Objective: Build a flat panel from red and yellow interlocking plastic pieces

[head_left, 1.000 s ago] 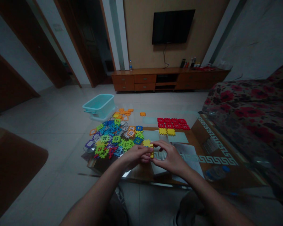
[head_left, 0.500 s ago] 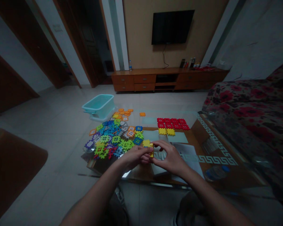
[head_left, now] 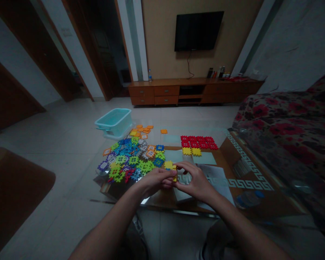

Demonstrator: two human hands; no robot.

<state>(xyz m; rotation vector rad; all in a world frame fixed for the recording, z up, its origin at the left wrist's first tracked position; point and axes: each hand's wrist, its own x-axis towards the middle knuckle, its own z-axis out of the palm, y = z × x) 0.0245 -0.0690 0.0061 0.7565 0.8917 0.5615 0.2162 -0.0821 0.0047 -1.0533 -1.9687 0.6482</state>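
Observation:
Above the front of the glass table, my left hand (head_left: 158, 179) and my right hand (head_left: 193, 179) grip yellow interlocking tiles (head_left: 169, 165) between them. One tile lies roughly flat and another stands at an angle to it; my fingers hide much of the join. My left thumb presses on the near side, while my right thumb and fingers pinch the right edge. To the left spreads a pile of notched plastic tiles (head_left: 134, 160) in many colours. Beyond my right hand lie a joined panel of red tiles (head_left: 197, 142) and two yellow tiles (head_left: 191, 151) touching its near edge.
A turquoise plastic bin (head_left: 115, 122) stands past the pile at the far left. Several orange tiles (head_left: 144, 129) lie near it. Papers (head_left: 219, 177) and a blue-capped bottle (head_left: 249, 199) show at the right. A flowered sofa (head_left: 284, 112) borders the right side.
Both hands stay in nearly the same place, still holding the yellow tiles. The view has shifted very slightly; the pile and red panel look the same.

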